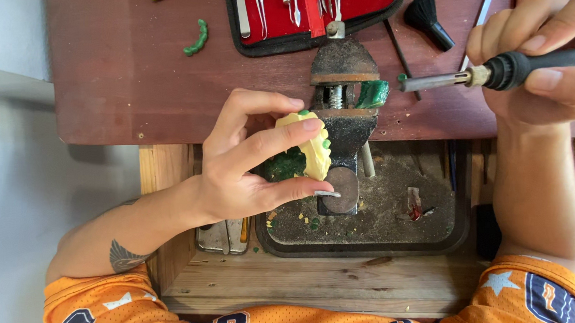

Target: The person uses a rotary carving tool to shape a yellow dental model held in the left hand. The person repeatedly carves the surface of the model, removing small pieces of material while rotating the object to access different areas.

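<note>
A yellow dental cast (311, 143) dotted with green wax is pinched between the thumb and fingers of the left hand (247, 158), just beside the small vise (343, 91) at the counter (117, 66) edge. A blue-handled heating tool (507, 68) is gripped in the closed right hand (548, 59), its metal tip pointed toward the vise. A red instrument case (313, 6) lies behind.
</note>
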